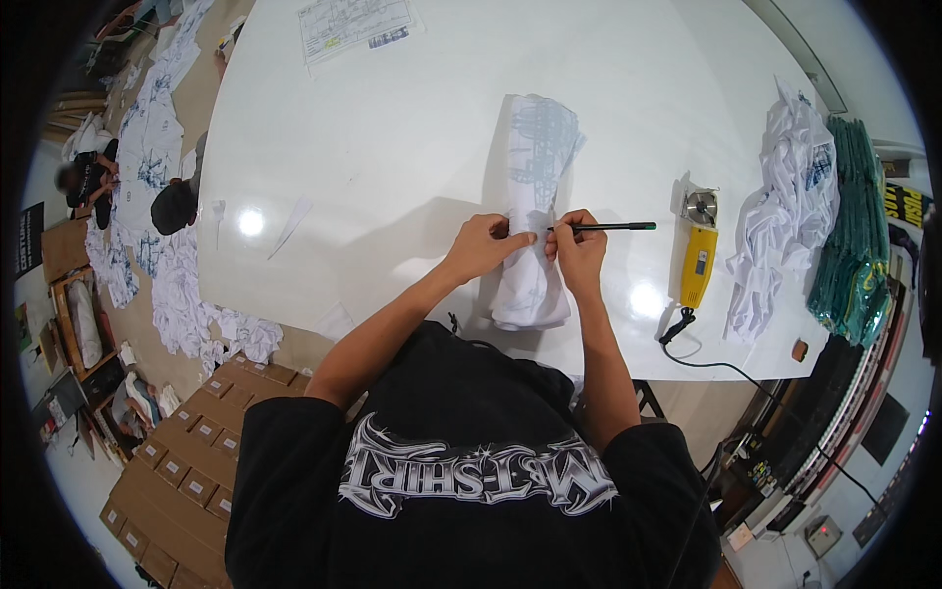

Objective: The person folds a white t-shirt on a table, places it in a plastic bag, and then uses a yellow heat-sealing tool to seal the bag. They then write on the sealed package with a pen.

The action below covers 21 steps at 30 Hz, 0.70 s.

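Observation:
A folded white fabric bundle (543, 158) with a faint blue-grey print lies lengthwise on the white table (397, 132) before me. My left hand (486, 247) grips it from the left, thumb across its top. In the fingers of my right hand (583, 254) is a slim black pen (629, 226) with a green end pointing right. Its writing end meets the bundle's right side, close to my left thumb; whether it leaves a mark cannot be seen. To the right lies a yellow electric rotary cloth cutter (698, 258), its round blade turned away from me.
Crumpled white printed fabric (784, 206) and green garments in clear bags (850, 228) line the right side. The cutter's black cord (725, 364) crosses the near edge. A printed sheet (353, 29) and fabric scraps (291, 224) lie leftward. Cardboard boxes (176, 471) and a capped person (174, 207) are beyond.

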Tool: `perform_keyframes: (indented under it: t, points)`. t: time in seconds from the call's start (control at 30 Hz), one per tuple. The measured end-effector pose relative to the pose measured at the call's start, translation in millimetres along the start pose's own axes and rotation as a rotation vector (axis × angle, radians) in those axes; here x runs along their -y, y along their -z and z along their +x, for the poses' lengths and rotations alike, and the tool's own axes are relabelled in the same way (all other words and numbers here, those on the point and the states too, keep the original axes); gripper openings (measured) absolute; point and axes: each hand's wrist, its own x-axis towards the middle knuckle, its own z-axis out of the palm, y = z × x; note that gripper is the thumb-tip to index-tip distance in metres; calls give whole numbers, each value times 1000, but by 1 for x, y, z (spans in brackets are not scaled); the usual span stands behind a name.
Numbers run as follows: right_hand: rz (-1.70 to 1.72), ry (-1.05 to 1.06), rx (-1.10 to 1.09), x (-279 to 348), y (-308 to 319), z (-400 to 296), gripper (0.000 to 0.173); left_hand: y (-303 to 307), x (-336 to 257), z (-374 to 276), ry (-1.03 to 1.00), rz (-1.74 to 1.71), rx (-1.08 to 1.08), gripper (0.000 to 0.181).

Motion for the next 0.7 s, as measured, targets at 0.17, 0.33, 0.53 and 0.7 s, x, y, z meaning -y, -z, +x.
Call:
perform_keyframes:
  t: [0.17,0.33,0.53,0.7]
  points:
    - [137,-41,-2,-5,4,-1,4,1,-3,-1,14,22,15,52]
    - [228,-38,-105,-4,6,-11,7,1,15,1,-15,-153,131,49]
    - [51,69,7,8,-2,-26,9,6,0,-6,25,-170,188,51]
    - [-69,39,103,18,1,-25,10,1,0,-8,-7,-142,113,48]
